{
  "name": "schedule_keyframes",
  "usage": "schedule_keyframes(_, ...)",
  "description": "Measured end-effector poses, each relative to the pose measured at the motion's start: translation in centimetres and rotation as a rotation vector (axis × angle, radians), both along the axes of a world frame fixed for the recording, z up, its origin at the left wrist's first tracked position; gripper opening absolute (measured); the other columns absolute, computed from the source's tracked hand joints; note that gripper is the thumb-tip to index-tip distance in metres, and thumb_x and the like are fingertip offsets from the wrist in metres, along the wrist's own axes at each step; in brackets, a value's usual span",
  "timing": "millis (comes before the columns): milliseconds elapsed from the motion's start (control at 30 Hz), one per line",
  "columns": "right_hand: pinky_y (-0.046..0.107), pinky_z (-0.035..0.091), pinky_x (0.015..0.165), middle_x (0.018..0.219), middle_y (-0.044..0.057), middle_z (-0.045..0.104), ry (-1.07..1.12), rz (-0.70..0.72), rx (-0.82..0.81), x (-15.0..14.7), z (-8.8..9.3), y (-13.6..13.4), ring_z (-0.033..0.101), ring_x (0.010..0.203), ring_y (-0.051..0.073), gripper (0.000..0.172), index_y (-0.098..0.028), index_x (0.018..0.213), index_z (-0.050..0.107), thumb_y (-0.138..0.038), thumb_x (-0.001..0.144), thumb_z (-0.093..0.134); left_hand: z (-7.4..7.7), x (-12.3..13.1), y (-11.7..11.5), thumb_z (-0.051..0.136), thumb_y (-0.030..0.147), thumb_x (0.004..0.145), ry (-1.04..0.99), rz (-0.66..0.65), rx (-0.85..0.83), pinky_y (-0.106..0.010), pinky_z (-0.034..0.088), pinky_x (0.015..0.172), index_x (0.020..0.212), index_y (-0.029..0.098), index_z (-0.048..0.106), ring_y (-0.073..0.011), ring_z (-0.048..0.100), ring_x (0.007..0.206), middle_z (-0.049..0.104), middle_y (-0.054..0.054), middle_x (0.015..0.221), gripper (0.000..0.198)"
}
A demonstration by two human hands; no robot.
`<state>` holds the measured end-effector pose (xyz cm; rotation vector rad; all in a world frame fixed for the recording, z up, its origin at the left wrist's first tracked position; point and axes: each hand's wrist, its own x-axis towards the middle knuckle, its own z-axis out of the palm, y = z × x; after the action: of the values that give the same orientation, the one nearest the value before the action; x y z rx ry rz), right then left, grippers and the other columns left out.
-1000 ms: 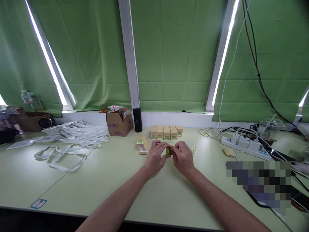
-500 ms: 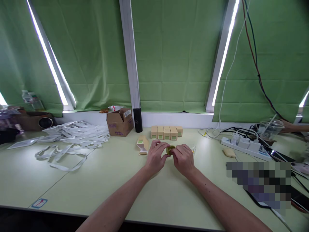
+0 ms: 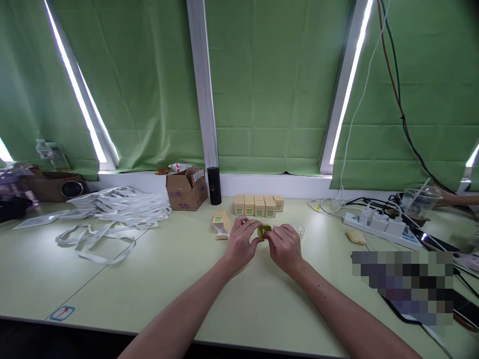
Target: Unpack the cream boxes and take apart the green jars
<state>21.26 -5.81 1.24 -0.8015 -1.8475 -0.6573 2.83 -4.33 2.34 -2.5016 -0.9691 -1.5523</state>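
Between my two hands is a small olive-green piece (image 3: 264, 231), roundish in outline; its exact kind is too small to make out. My left hand (image 3: 241, 242) grips its left side between thumb and fingers. From the right, my right hand (image 3: 285, 246) pinches it with closed fingers. Just beyond my left hand lies an open kraft paper box (image 3: 221, 224) with a green label and a raised flap. Something clear (image 3: 301, 231), perhaps plastic, shows partly behind my right hand. Several small kraft boxes (image 3: 254, 205) with green labels stand in a row behind.
A brown carton (image 3: 186, 189) and a black cylinder (image 3: 214, 186) stand near the wall. White lanyards (image 3: 119, 204) are piled at left. At right are a power strip (image 3: 381, 230), cables and a plastic cup (image 3: 421, 199); another person's hand (image 3: 447, 197) is beside the cup.
The green piece has turned slightly between my fingers. My hands stay in nearly the same place, and the whole view has shifted a touch.
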Motion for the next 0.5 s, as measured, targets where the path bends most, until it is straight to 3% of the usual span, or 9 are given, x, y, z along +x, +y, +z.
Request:
schedule_keyframes(200, 0.036, 0.041, 0.07, 0.069, 0.003, 0.06, -0.021, -0.033, -0.001, 0.0, -0.1, 0.0, 0.053, 0.063, 0.019, 0.028, -0.024, 0.084, 0.066, -0.016, 0.104, 0.048, 0.0, -0.1, 0.0, 0.074, 0.019, 0.09, 0.011, 0.02, 0.031, -0.05, 0.052, 0.099, 0.125, 0.027, 0.07, -0.0313, 0.059, 0.116, 0.076, -0.007, 0.115, 0.037)
schedule_keyframes(500, 0.037, 0.043, 0.072, 0.068, 0.002, 0.059, 0.022, 0.043, -0.045, -0.4, 0.1, -0.5, 0.054, 0.065, 0.019, 0.022, -0.024, 0.089, 0.068, -0.017, 0.103, 0.052, -0.9, -1.3, 1.8, 0.074, 0.018, 0.089, -0.05, 0.129, 0.007, -0.052, 0.051, 0.101, 0.125, 0.024, 0.068, -0.0316, 0.058, 0.117, 0.075, -0.008, 0.118, 0.037)
